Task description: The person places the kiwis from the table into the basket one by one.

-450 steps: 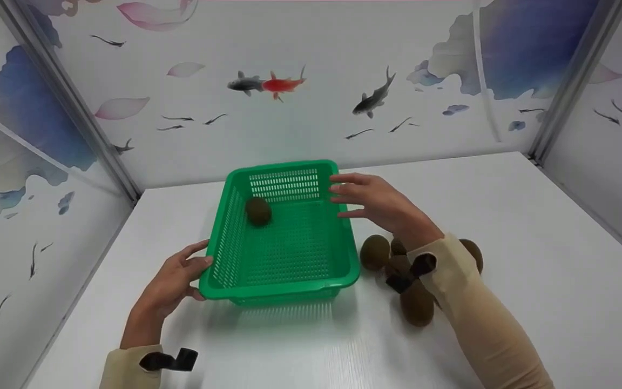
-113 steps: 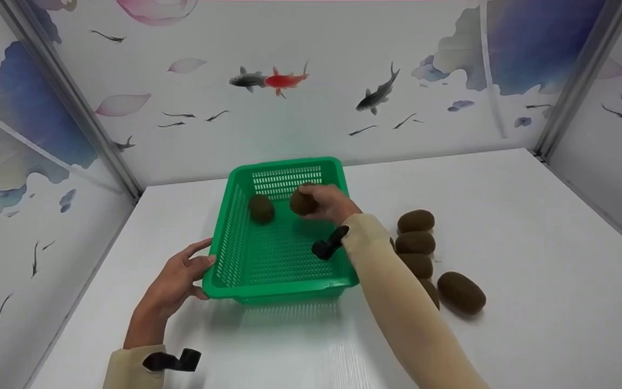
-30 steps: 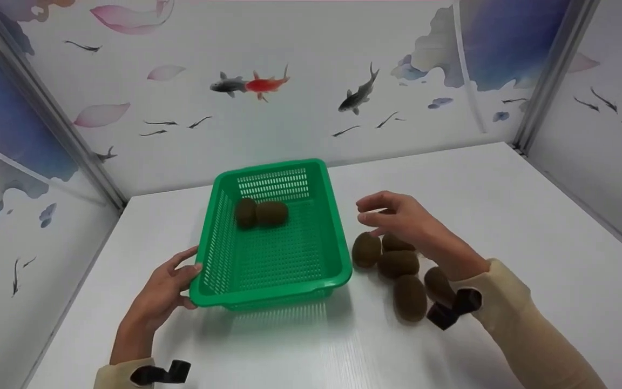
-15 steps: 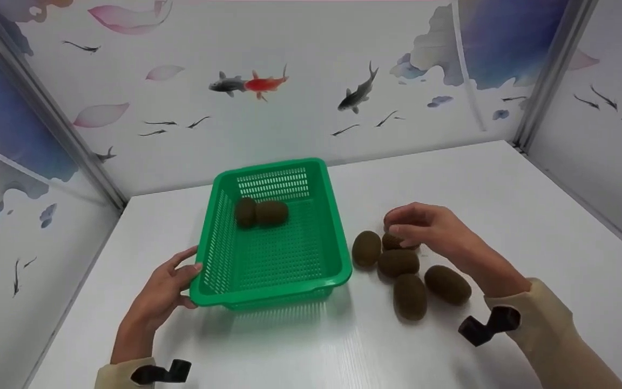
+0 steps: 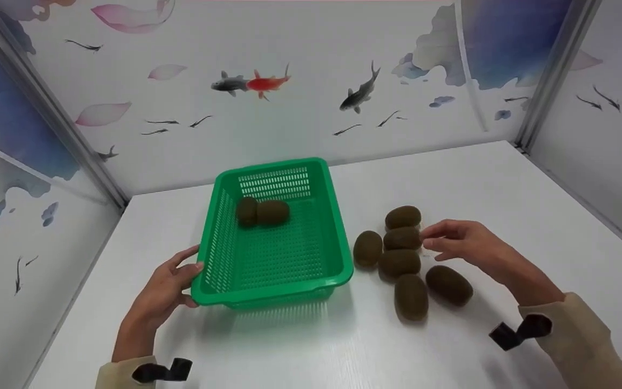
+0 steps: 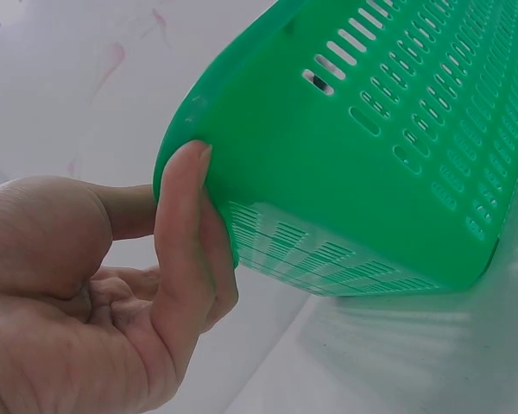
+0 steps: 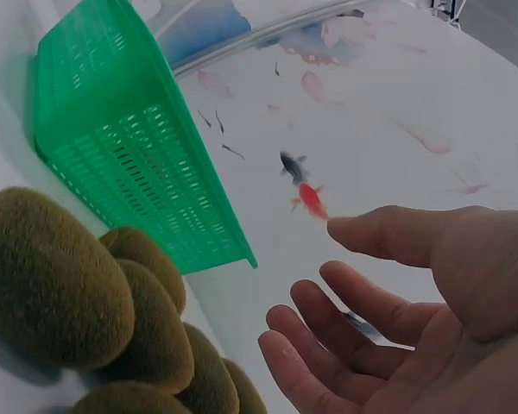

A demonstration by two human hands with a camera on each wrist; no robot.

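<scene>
A green plastic basket with slotted walls stands on the white table. My left hand pinches its near left rim, and in the left wrist view the fingers bend against the rim's edge. Two brown kiwis lie side by side at the basket's far left. To the right of the basket several more kiwis form a loose cluster. My right hand hovers at the right side of that group, its fingertips by the second kiwi from the back, holding nothing.
One kiwi lies at the near right of the cluster, another close beside the basket wall. A white panel printed with fish rises behind the table, with similar panels at both sides.
Over the last second my right hand has drawn right and nearer, uncovering the back kiwis. Earlier it placed a second kiwi beside the first in the basket. My left hand keeps the rim.
</scene>
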